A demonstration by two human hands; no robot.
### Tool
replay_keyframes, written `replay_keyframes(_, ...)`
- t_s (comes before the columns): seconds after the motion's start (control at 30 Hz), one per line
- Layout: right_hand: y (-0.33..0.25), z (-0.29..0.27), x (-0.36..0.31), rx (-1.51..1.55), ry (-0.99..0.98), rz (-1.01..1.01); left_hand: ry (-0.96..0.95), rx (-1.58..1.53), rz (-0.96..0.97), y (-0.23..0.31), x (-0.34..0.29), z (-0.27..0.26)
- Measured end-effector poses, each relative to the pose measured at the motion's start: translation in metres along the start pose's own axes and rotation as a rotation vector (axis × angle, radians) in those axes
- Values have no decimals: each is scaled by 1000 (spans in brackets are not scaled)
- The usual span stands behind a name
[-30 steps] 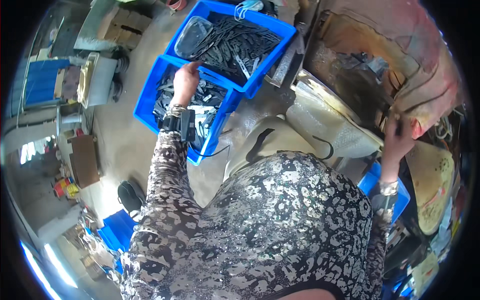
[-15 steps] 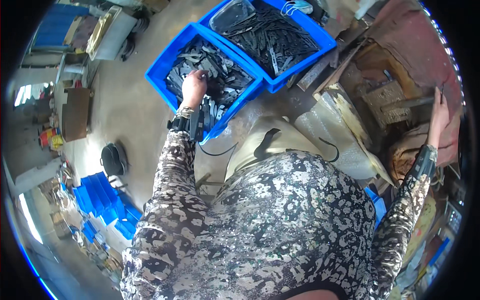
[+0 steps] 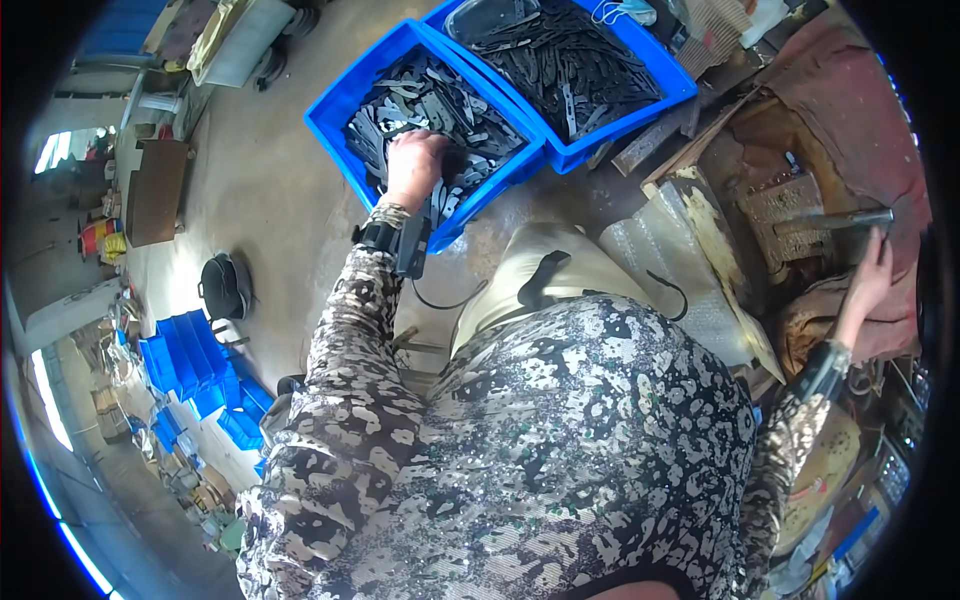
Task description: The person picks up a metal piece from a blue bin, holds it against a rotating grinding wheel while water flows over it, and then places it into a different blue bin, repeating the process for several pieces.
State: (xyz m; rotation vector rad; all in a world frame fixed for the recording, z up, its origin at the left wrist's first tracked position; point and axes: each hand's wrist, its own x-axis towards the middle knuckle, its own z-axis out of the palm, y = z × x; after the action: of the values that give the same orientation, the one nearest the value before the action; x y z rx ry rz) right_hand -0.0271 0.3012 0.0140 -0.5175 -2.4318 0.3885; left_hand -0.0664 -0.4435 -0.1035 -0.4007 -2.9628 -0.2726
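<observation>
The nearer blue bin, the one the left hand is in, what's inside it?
The nearer blue bin holds a loose heap of flat dark metal pieces. The left hand is pressed into the heap, covering the pieces beneath it. The bin's floor is hidden under the pile.

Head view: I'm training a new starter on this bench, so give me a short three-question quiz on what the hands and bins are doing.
1. True or false: the left hand is down among the flat metal pieces in the nearer blue bin.
2. What does the right hand touch? A) a blue bin B) a metal lever handle on the machine C) the floor
3. Fill in: a second blue bin of dark metal pieces sits ____ the nearer one.

Key: 1 true; 2 B; 3 beside, touching it.
</observation>
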Motion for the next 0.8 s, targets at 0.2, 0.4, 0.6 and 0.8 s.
replay_keyframes(0.2, -2, 12, -93, -27, -219, 216, -116, 62, 144, 20, 10, 11)
replay_keyframes(0.4, -10, 0, -140, 291, -268, 228, -218, 45, 169, 8, 34, 12)
replay_keyframes(0.6, 16, 6, -170, 522, -290, 434, 292, -418, -426, -20, 55, -9)
replay_keyframes(0.8, 11, 16, -198, 277, -214, 347, -3, -171, -468, -43, 22, -11)
